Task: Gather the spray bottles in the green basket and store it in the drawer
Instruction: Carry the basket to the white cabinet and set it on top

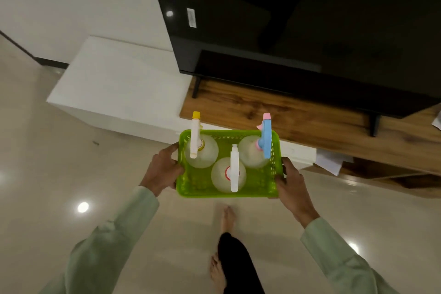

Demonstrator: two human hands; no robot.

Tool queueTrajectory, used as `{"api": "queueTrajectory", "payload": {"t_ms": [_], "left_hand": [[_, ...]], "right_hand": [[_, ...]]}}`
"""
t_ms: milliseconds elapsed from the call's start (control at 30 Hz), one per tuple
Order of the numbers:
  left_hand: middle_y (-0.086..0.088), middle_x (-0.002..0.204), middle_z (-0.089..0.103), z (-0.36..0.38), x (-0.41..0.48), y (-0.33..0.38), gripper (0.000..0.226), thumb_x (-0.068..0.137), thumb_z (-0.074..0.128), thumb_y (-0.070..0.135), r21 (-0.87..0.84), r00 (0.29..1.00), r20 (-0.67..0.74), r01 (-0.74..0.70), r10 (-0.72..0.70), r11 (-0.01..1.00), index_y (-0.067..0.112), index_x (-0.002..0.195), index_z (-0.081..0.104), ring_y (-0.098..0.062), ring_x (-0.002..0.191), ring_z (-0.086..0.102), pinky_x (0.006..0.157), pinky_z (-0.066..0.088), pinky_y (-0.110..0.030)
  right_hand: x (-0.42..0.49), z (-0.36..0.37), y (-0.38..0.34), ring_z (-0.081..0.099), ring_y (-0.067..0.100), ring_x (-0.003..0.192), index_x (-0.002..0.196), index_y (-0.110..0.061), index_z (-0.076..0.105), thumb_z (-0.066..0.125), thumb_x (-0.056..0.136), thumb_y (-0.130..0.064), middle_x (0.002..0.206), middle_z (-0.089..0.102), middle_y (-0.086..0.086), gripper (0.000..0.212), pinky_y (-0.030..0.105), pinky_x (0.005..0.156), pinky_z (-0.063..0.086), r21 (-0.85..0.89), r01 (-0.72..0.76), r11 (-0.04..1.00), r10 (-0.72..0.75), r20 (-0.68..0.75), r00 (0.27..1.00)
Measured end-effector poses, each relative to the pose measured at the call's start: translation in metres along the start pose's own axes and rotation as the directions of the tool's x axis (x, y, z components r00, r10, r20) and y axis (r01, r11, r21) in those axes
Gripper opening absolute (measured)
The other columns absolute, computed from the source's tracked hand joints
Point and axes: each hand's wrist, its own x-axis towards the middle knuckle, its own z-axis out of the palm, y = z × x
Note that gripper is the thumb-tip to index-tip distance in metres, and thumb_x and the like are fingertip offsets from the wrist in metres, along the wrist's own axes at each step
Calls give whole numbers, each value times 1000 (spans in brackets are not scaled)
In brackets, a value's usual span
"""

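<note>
Above a glossy beige floor (59,174), before a wooden desk (286,112) carrying a dark television (298,31), both hands are holding the green basket (202,188): left hand (162,169) and right hand (292,184), fingers clamping its ends, are carrying three upright spray bottles (229,174).

I held both arms forward, my left hand (162,169) and right hand (292,180) closed in a grip, palms facing each other.

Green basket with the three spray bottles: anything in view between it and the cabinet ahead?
Nothing visible does. Both hands, left hand and right hand, carry the green basket over bare floor toward the white cabinet. No open drawer is in view.
</note>
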Motion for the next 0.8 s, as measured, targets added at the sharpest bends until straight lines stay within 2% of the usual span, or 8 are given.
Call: {"api": "queueTrajectory", "payload": {"t_ms": [200,333,467,567,633,667,733,800], "left_hand": [[-14,77,75,-92,45,-2,82,77,56,-11,-66,999,-35,30,-32,997,28,148,45,-27,63,73,52,62,-42],[-15,80,74,-157,83,0,81,77,55,-13,-88,996,-55,67,-72,994,27,148,45,-30,66,74,52,62,-42],[-9,75,72,-212,126,-4,80,80,56,-13,-100,993,-83,81,-90,992,26,148,44,-24,61,71,50,60,-38],[-9,80,71,-248,159,-9,79,80,56,-13,-99,990,-95,97,-107,990,27,147,45,-26,64,71,51,61,-38],[-8,80,72,-269,184,-16,79,80,54,-14,-91,989,-92,105,-113,990,28,146,47,-28,66,71,52,61,-39],[-7,79,72,-279,197,-19,79,79,53,-14,-85,989,-87,110,-118,990,29,145,47,-28,67,72,53,61,-40],[-8,81,72,-297,225,-26,79,79,52,-13,-61,989,-73,123,-128,991,28,146,46,-32,72,73,58,63,-45],[-10,84,72,-317,257,-35,78,79,50,-12,-30,989,-52,138,-139,990,28,146,45,-37,77,73,64,63,-53]], "right_hand": [[48,67,-75,66,27,84,115,-23,56,43,90,4,96,68,1,39,49,69,58,-26,37,999,-36,25,999],[89,115,-124,65,26,82,116,-25,56,45,91,3,94,70,-1,40,44,73,52,-64,51,997,-48,55,997],[128,162,-171,66,26,89,123,-23,54,47,94,0,105,69,2,38,45,79,55,-80,62,995,-53,105,993],[153,196,-198,62,19,87,120,-20,54,47,91,3,100,66,-1,38,30,72,51,-90,85,992,-74,114,991],[169,221,-213,58,1,77,115,-20,53,46,89,5,89,62,-8,37,10,59,42,-88,81,993,-71,115,991],[177,233,-219,57,-3,74,114,-20,53,46,88,6,86,60,-11,37,7,56,41,-86,70,994,-60,115,992],[189,259,-229,57,2,77,117,-20,52,46,88,7,90,60,-7,40,8,57,40,-74,46,996,-37,118,992],[204,291,-238,59,19,86,123,-18,51,46,88,7,99,63,2,44,20,65,43,-67,7,998,0,104,995]]}}
